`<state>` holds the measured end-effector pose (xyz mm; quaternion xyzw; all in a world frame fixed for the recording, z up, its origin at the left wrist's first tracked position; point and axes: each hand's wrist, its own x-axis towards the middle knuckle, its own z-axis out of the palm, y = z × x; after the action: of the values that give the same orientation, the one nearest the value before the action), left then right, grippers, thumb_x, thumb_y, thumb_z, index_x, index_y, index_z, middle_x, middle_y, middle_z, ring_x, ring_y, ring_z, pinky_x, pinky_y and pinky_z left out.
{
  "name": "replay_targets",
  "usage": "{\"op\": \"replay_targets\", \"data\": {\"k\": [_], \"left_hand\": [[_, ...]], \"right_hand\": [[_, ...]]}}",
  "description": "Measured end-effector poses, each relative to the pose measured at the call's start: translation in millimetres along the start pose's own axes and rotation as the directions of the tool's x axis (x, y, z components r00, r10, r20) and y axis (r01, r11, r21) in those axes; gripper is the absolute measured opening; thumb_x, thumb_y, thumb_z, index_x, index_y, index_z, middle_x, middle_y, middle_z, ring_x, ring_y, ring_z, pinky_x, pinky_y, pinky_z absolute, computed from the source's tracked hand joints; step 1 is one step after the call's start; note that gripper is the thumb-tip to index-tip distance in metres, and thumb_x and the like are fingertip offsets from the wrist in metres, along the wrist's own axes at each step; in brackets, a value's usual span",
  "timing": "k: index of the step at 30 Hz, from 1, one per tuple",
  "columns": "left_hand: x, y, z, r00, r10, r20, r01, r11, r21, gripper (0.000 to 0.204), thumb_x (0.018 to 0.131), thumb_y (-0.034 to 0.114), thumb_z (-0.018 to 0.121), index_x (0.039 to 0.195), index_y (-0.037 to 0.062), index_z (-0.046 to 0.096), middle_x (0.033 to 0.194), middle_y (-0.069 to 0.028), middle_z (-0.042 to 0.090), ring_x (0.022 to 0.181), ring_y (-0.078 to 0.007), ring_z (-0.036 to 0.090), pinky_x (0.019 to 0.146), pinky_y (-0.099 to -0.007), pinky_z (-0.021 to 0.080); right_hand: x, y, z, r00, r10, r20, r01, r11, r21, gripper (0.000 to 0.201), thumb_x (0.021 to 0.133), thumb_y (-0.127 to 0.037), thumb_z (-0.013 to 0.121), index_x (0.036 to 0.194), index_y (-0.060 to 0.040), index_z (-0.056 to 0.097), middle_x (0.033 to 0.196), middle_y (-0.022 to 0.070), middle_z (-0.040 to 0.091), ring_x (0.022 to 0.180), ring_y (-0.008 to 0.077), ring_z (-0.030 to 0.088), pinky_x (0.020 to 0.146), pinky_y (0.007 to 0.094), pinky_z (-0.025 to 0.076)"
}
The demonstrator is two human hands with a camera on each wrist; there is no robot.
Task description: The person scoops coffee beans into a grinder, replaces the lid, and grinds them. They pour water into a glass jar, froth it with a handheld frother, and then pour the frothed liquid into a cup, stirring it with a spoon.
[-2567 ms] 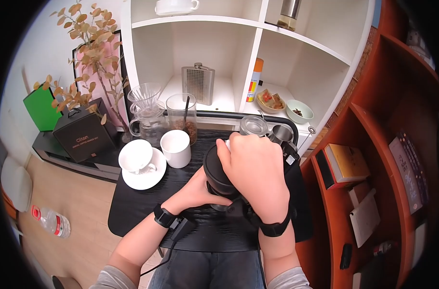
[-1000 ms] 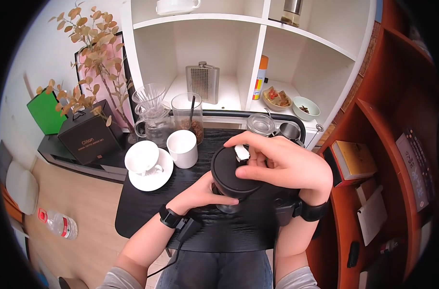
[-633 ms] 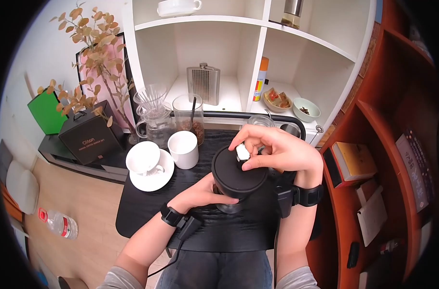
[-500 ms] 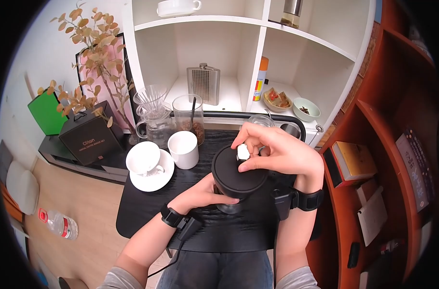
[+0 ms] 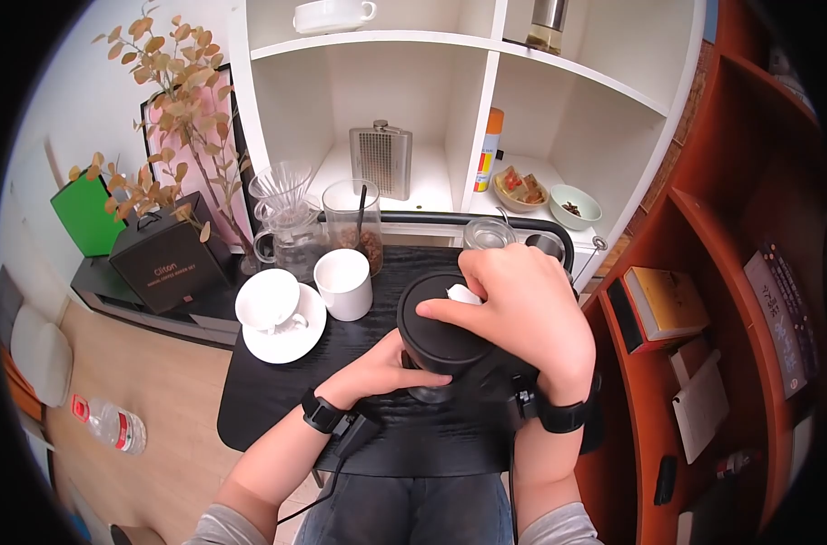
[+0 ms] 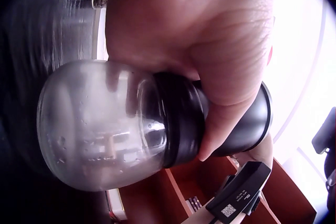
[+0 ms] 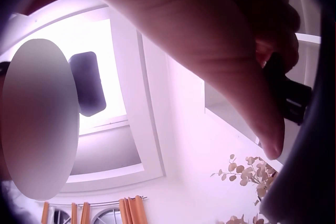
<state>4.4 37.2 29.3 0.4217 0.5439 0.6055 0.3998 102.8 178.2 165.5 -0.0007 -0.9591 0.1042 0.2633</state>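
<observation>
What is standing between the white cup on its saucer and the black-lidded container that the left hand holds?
A white mug, then a bare strip of black table before the container; the head view shows this.

A white shelf unit [image 5: 459, 118] stands beside a red-brown bookcase [image 5: 695, 227].

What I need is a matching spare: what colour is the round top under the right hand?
The round top is black, clearest in head view.
</observation>
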Motion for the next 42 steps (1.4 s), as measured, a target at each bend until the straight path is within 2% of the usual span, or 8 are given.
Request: {"op": "replay_targets", "data": {"k": [13,16,19,21,25,27,35,42], "left_hand": [[2,0,-1,1.0,0.017,0.0,-0.017,0.998,0.056,0.06,0.075,0.007,0.075,0.127,0.0038,0.045,0.113,-0.0028,0.057,0.104,-0.0116,0.054,0.089,-0.0286,0.044],[1,-2,0,0.998,0.046,-0.032,-0.045,0.998,0.048,0.059,0.075,0.007,0.076,0.126,0.0039,0.045,0.113,-0.0028,0.057,0.104,-0.0113,0.054,0.088,-0.0281,0.045],[2,6,0,0.996,0.079,0.027,-0.082,0.989,0.127,0.06,0.075,0.007,0.076,0.126,0.0042,0.044,0.113,-0.0027,0.057,0.104,-0.0111,0.054,0.087,-0.0278,0.045],[1,4,-1,0.999,0.048,0.017,-0.05,0.994,0.101,0.057,0.074,0.005,0.075,0.124,0.0034,0.048,0.115,-0.0027,0.057,0.107,-0.0115,0.052,0.091,-0.0277,0.043],[1,-1,-2,1.0,0.028,-0.013,-0.028,0.998,0.057,0.052,0.073,0.003,0.075,0.12,0.0026,0.054,0.115,-0.0026,0.058,0.11,-0.0119,0.051,0.095,-0.0277,0.04],[1,1,-2,0.999,0.034,-0.001,-0.034,0.998,0.055,0.052,0.073,0.003,0.075,0.12,0.0025,0.053,0.115,-0.0025,0.058,0.11,-0.0119,0.051,0.095,-0.0278,0.04],[2,-2,-3,0.999,0.039,0.008,-0.039,0.997,0.063,0.06,0.075,0.006,0.075,0.126,0.0042,0.043,0.114,-0.0031,0.056,0.103,-0.0103,0.054,0.085,-0.0264,0.046],[-1,3,-1,1.0,-0.006,0.0,0.006,0.999,0.054,0.058,0.073,0.001,0.074,0.125,0.0025,0.05,0.119,-0.0027,0.056,0.111,-0.0126,0.051,0.095,-0.0284,0.041]], "right_hand": [[1,-5,-15,0.959,0.156,0.236,-0.173,0.984,0.049,0.05,0.078,-0.045,0.065,0.064,0.0025,0.059,0.057,0.0178,0.055,0.059,0.0342,0.059,0.056,0.0407,0.047],[-1,9,-13,0.988,0.036,0.149,-0.067,0.976,0.206,0.031,0.082,-0.032,0.069,0.085,-0.003,0.056,0.046,0.0056,0.041,0.042,0.0141,0.038,0.044,0.0307,0.028],[5,24,-13,0.953,-0.08,0.293,-0.073,0.876,0.477,0.02,0.086,-0.021,0.064,0.086,-0.0023,0.058,0.048,0.0021,0.038,0.044,0.0097,0.036,0.044,0.0275,0.026],[11,33,-14,0.908,-0.1,0.406,-0.108,0.882,0.459,0.017,0.087,-0.02,0.061,0.09,-0.003,0.061,0.059,0.0067,0.054,0.052,0.0109,0.046,0.051,0.0236,0.037],[16,56,5,0.84,-0.324,0.434,-0.159,0.619,0.769,0.022,0.088,-0.017,0.06,0.107,-0.0055,0.062,0.078,-0.0012,0.06,0.064,0.0038,0.046,0.056,0.0202,0.037],[15,58,7,0.8,-0.418,0.429,-0.227,0.451,0.863,0.029,0.086,-0.014,0.063,0.112,-0.002,0.06,0.073,-0.0051,0.046,0.064,0.0034,0.039,0.056,0.0204,0.032],[17,53,0,0.785,-0.417,0.459,-0.257,0.455,0.853,0.024,0.083,-0.011,0.066,0.106,-0.0044,0.062,0.067,-0.008,0.034,0.062,0.0034,0.032,0.055,0.021,0.028],[18,57,8,0.807,-0.414,0.421,-0.194,0.487,0.852,0.032,0.074,-0.006,0.073,0.103,-0.0006,0.063,0.069,-0.006,0.039,0.064,0.0037,0.035,0.055,0.0205,0.029]]}}
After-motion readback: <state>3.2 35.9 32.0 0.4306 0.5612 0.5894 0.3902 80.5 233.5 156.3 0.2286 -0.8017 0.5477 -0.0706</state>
